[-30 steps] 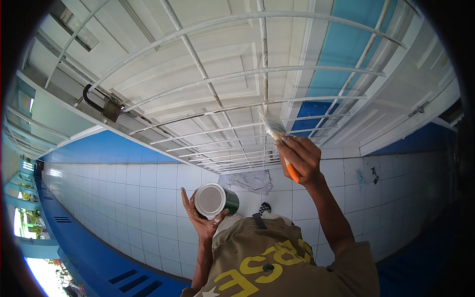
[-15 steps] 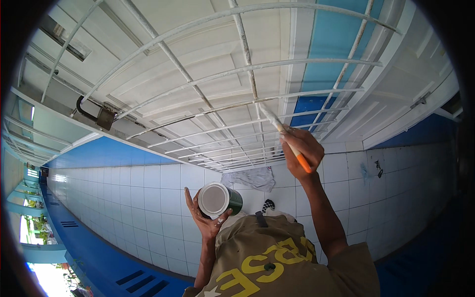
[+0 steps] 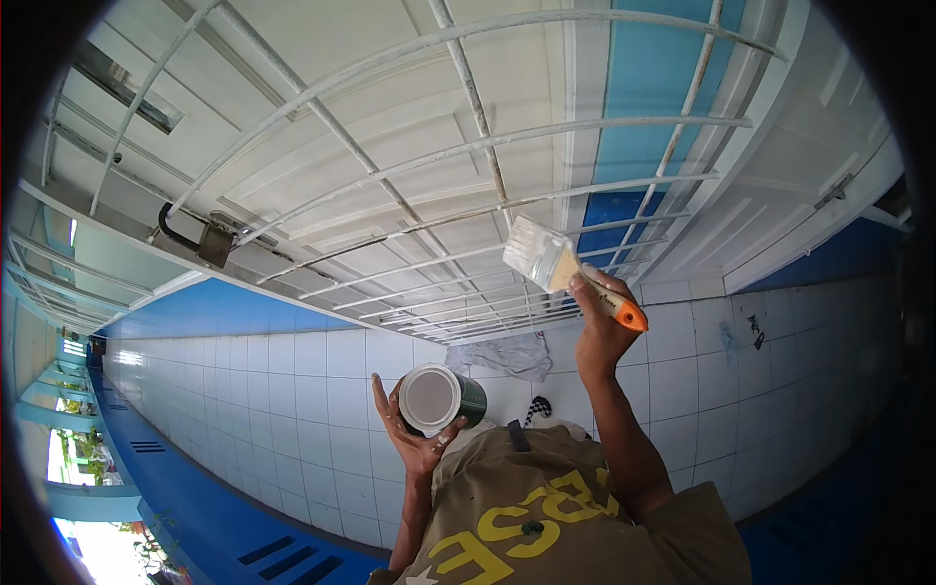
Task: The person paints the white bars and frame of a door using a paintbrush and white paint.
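Observation:
My right hand (image 3: 606,317) is closed round the handle of a paintbrush (image 3: 546,255), which has an orange tip and a wide head of white, paint-coated bristles. The flat of the brush faces me, close to the bars of a white metal grille (image 3: 419,229). Some bars look freshly white, others worn and greyish. In front of my body my left hand (image 3: 417,444) grips a paint can (image 3: 434,398) with a white rim and green side, its top facing up. Pale paint fills the round of the can. White smears mark my left fingers.
A padlock (image 3: 213,240) hangs at the grille's left edge. Behind the bars is a white panelled door (image 3: 390,107), with a light-blue wall strip (image 3: 648,73) beside it. A crumpled cloth (image 3: 507,356) lies on the white tiled floor (image 3: 292,390) below the grille.
My right hand has turned the brush from edge-on to its broad side, with the bristles now slightly lower. The can stays in my left hand; the view has shifted slightly.

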### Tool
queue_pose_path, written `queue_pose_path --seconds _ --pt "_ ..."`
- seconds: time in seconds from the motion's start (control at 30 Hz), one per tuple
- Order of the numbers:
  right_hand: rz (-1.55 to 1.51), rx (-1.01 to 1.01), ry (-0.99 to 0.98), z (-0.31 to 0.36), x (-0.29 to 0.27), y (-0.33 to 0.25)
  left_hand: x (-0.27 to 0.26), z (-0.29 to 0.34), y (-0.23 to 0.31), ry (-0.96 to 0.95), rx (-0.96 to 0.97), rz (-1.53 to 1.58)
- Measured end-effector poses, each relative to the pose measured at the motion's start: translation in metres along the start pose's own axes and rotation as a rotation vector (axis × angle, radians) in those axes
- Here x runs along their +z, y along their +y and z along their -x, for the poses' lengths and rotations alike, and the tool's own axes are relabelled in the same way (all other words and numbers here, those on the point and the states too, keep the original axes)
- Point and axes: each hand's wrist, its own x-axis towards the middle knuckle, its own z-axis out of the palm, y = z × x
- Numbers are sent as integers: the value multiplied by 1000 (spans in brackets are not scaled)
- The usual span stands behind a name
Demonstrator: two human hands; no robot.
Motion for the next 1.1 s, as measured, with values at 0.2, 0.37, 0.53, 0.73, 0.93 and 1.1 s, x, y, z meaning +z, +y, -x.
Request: queue_pose_path --seconds 0.2,0.37,0.53,0.73,0.93,1.1 --pt "-140 129 23 10 3 7 0 5 1 15 -43 92" --pt "-34 109 34 -4 9 7 -3 5 1 2 7 -15" --pt "-53 -75 70 -19 7 -2 2 8 -3 32 -56 168" --pt "116 75 -64 18 -4 -2 8 0 -1 19 -127 315" --pt "467 -792 -482 -1 17 -23 8 -6 -29 -112 -23 420" --pt "977 -1102 -691 4 40 -23 4 -13 -50 -152 -12 505"
